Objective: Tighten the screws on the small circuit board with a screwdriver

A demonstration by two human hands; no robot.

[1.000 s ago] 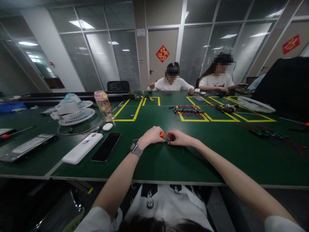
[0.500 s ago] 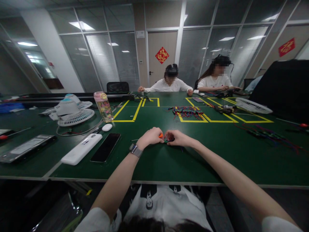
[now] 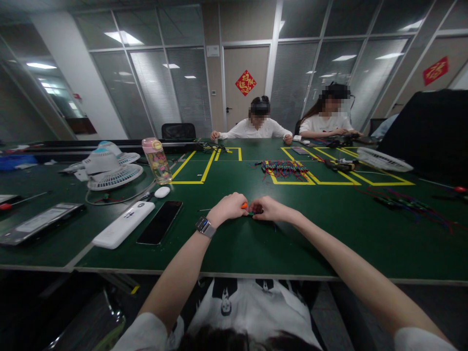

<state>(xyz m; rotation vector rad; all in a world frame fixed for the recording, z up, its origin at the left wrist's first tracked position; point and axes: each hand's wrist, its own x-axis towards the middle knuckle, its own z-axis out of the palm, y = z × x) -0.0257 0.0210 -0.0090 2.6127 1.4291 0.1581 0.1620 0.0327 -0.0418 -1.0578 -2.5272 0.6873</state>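
My left hand (image 3: 229, 207) is closed around a screwdriver; its orange handle (image 3: 244, 205) pokes out by the thumb, and a thin shaft (image 3: 204, 210) sticks out to the left past the wrist. Close beside it, my right hand (image 3: 269, 209) pinches a small green circuit board (image 3: 251, 213). Dark wire shows near the right fingers. The fingers hide most of the board, and I cannot tell whether the left fingertips touch it too. Both hands are low over the green table (image 3: 241, 248).
On the left lie a phone (image 3: 161, 223), a white power bank (image 3: 124, 225), a white oval case (image 3: 162, 192), a bottle (image 3: 157, 161) and white fans (image 3: 109, 170). Ahead, wired boards (image 3: 283, 169) lie by yellow tape; more (image 3: 405, 204) lie right. Two people (image 3: 258, 124) sit opposite.
My right fingers have shifted slightly around the board. My left hand stays almost still with the screwdriver.
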